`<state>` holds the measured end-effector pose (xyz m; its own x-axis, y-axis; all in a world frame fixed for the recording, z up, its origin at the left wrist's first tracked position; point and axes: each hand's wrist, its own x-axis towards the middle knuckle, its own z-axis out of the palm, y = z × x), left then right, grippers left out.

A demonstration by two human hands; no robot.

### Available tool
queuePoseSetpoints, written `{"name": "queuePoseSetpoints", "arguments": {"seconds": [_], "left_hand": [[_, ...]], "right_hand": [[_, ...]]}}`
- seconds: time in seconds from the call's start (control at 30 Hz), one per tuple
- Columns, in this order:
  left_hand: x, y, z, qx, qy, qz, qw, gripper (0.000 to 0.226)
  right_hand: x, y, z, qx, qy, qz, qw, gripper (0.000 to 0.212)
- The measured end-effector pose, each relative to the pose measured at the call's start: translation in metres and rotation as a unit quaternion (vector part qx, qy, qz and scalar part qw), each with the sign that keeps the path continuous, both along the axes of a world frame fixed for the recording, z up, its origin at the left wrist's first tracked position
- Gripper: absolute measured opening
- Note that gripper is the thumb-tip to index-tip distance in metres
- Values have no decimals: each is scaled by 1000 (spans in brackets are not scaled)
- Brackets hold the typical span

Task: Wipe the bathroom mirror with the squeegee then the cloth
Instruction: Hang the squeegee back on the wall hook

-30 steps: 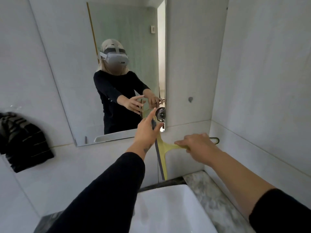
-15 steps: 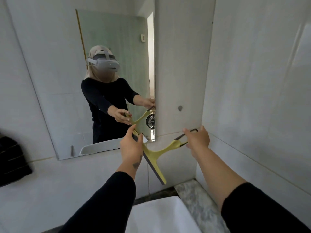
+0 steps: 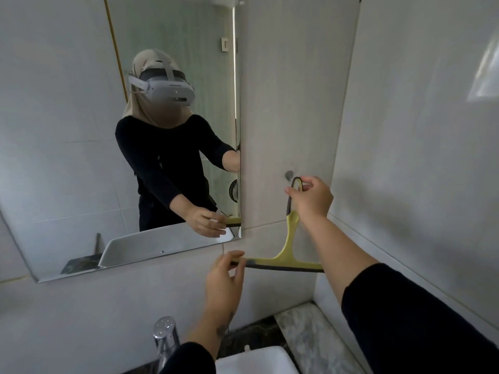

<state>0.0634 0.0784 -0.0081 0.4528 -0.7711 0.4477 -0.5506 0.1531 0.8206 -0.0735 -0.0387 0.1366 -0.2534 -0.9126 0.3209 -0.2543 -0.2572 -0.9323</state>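
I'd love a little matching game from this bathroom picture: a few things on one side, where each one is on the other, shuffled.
Things:
1. squeegee
2. mirror
3. tap
4. wall hook

Places:
A. on the wall, left of the squeegee
B. bottom of the view, beside the basin
C. just left of the right hand
D. held between both hands

Pairs: 1-D, 2-A, 3-B, 4-C

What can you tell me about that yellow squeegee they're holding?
The squeegee is T-shaped, yellow-green plastic by the look, with a dark rubber blade along its wide head and a dark loop on the handle's end. It hangs before the tiled wall, right of the mirror, blade lowest. The right hand grips the handle; the left hand pinches the blade's left end.
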Motion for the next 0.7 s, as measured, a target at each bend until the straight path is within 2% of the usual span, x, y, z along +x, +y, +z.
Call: {"name": "queuePoseSetpoints", "arguments": {"seconds": [0.1, 0.17, 0.5, 0.7], "left_hand": [[5, -11, -16, 26, -131, -52, 990, 32], [8, -17, -22, 44, -174, -74, 981, 39], [11, -40, -40, 65, -160, -87, 981, 48], [13, -37, -33, 82, -184, -89, 975, 56]], "right_hand": [[2, -24, -6, -4, 32, 7, 999, 33], [4, -36, -10, -5, 46, 14, 999, 33], [15, -52, -23, -42, 36, 16, 998, 31], [9, -46, -21, -13, 99, 45, 994, 44]]}}
